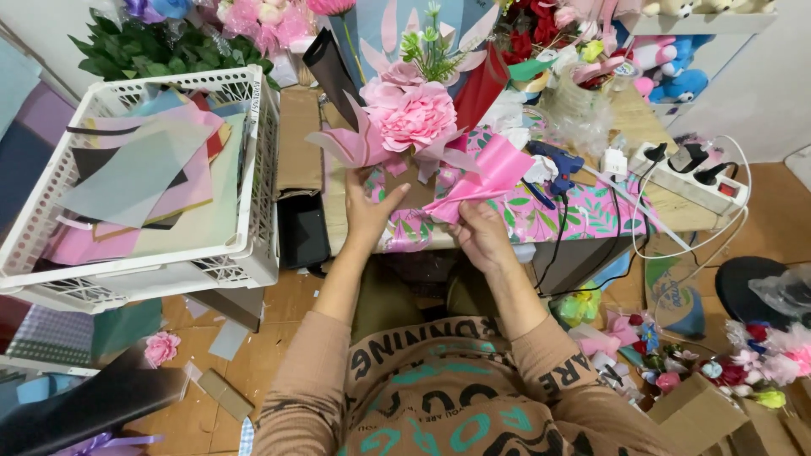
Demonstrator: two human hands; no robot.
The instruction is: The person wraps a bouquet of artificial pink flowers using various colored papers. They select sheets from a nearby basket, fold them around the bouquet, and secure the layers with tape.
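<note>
So we've got the white crate (245,245) of paper sheets off to the left, our left hand (369,213) clamped on the pink flower bouquet (411,114) to keep it upright over the table (541,221), and our right hand (480,232) pinching the pink ribbon bow (490,173) against it, glue gun (553,160) just beyond.

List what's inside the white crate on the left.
The white crate holds loose paper sheets in pink, grey, black and pale green, overlapping. Whatever lies beneath them is covered.
</note>
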